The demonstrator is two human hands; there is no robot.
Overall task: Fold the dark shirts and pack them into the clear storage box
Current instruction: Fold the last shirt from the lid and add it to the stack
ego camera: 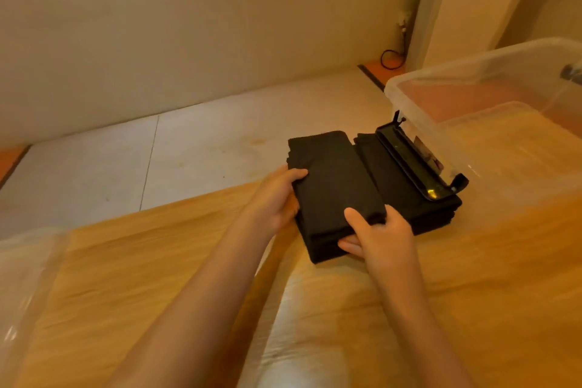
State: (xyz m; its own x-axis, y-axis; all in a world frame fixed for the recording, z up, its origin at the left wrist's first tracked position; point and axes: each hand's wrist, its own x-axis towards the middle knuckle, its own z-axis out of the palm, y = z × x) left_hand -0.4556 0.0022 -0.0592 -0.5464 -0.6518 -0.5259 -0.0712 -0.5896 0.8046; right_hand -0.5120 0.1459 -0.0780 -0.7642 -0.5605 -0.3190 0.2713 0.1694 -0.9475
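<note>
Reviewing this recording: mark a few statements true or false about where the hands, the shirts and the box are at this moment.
1. Both hands have a grip on one folded dark shirt. True: left hand, right hand, folded dark shirt.
2. The held shirt is already inside the clear storage box. False: it is outside, left of the box.
3. A second dark stack lies right of the held shirt. True.
4. The black clip-like object rests on the left hand. False: it sits on the second stack, beside the box.
</note>
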